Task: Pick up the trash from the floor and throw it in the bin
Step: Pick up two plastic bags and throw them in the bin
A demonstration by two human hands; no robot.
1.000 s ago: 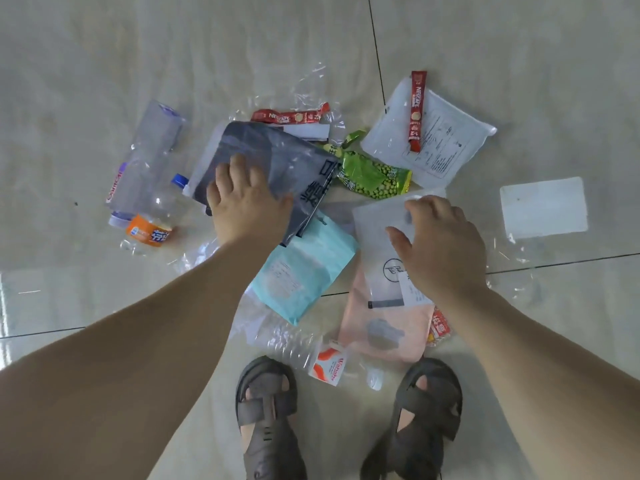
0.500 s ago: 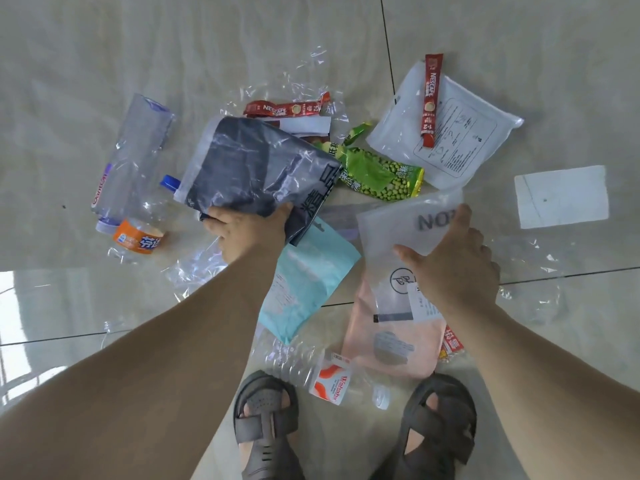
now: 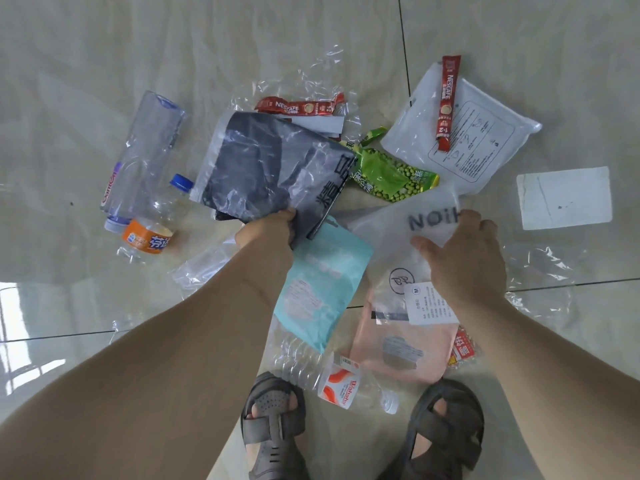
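Your left hand [image 3: 268,230] grips the near edge of the dark grey plastic bag [image 3: 273,168], with the thumb on top and the fingers curled under it. The bag is tilted up from the floor [image 3: 86,46] at that edge. Your right hand [image 3: 464,258] holds the frosted white bag [image 3: 408,233] with black letters on it; the thumb presses on its face and the fingers curl over its far edge, so this edge is folded up.

The trash lies in a heap just in front of your sandals [image 3: 273,424]. A teal pouch [image 3: 322,289] lies between your two hands. A pink bag [image 3: 401,344] lies under the frosted one. A green pea packet [image 3: 391,174] is beyond it, near a white printed bag [image 3: 478,140] with a red coffee stick [image 3: 446,102] on top. Clear bottles [image 3: 145,150] lie at the left, one with an orange label [image 3: 147,239]. The bin is not in view.
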